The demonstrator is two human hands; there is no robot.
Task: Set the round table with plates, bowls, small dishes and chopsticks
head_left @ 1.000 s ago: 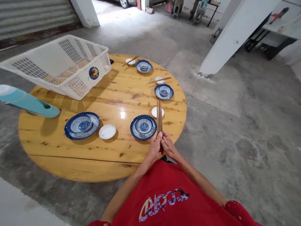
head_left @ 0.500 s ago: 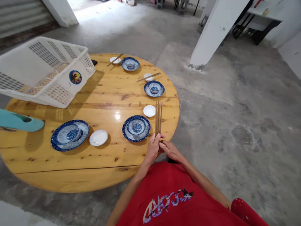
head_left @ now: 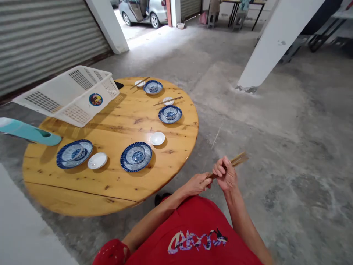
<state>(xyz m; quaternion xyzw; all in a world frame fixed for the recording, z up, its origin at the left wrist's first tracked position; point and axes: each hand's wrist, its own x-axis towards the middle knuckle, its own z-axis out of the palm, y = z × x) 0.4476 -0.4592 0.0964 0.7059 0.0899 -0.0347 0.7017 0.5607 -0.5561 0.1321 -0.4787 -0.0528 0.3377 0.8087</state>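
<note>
My right hand point(head_left: 226, 175) is closed around a bundle of brown chopsticks point(head_left: 237, 160), whose tips point up and to the right over the concrete floor. My left hand point(head_left: 198, 183) pinches the lower end of the same bundle. Both hands are off the round wooden table point(head_left: 116, 129), to its right. The nearest setting is a blue-patterned plate with a bowl point(head_left: 136, 156) and a small white dish point(head_left: 157, 138) beside it, with no chopsticks on it.
Two far settings point(head_left: 170, 113) point(head_left: 152, 87) have chopsticks laid on white dishes. Another blue plate point(head_left: 74, 153) and white dish point(head_left: 97, 160) sit at the left. A white plastic basket point(head_left: 68, 95) tilts on the table's back left, next to a teal object point(head_left: 30, 132). A white pillar point(head_left: 273, 44) stands at the right.
The chopsticks have been lifted off the table edge and swung right, away from the table. The view has turned and pulled back, so the table sits further left.
</note>
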